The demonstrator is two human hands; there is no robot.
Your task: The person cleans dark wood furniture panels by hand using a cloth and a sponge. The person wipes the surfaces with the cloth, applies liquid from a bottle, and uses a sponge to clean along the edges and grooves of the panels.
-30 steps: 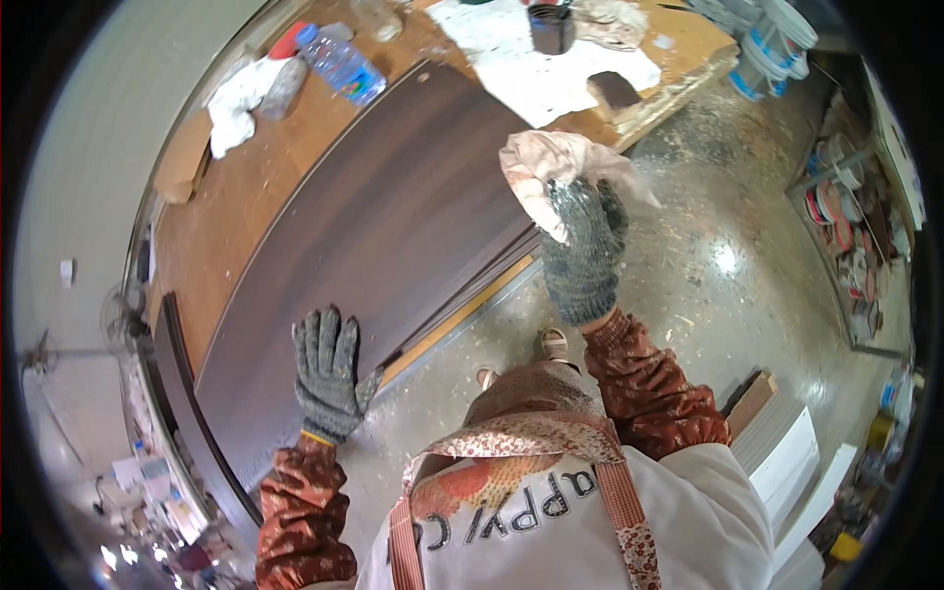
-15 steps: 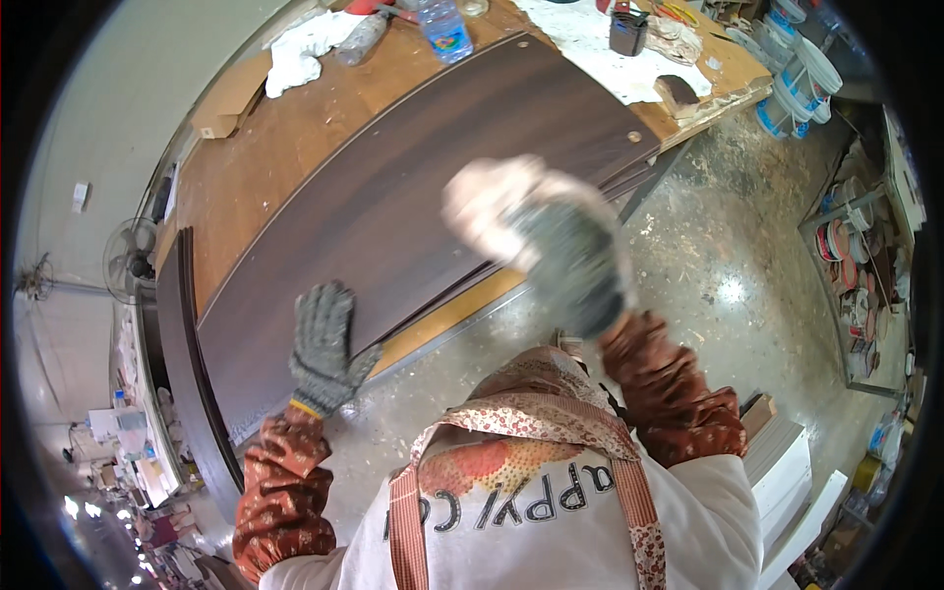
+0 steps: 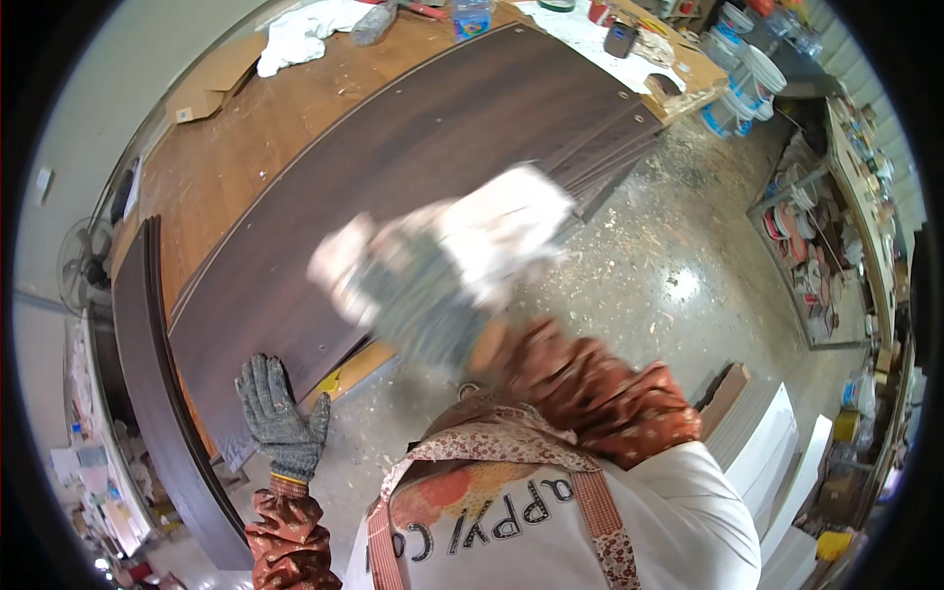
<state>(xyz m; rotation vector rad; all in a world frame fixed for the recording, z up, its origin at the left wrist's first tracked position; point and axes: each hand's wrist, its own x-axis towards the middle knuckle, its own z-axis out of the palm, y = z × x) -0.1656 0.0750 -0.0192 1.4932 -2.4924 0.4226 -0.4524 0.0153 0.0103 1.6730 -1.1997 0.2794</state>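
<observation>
my left hand (image 3: 282,418): flat, fingers extended, at near edge of dark board (image 3: 413,128) | my right hand (image 3: 418,305): blurred, gripping pale cloth (image 3: 506,226) above it | counter (image 3: 265,147): beyond both hands

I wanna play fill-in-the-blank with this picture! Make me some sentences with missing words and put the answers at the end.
1. The right hand holds a pale ____ (starts with c).
2. The hand on the brown panel, holding nothing, is the ____ one.
3. Both hands wear gray ____.
4. Near the picture's left edge, the round thing with blades is a ____.

Missing words: cloth; left; gloves; fan.
</observation>
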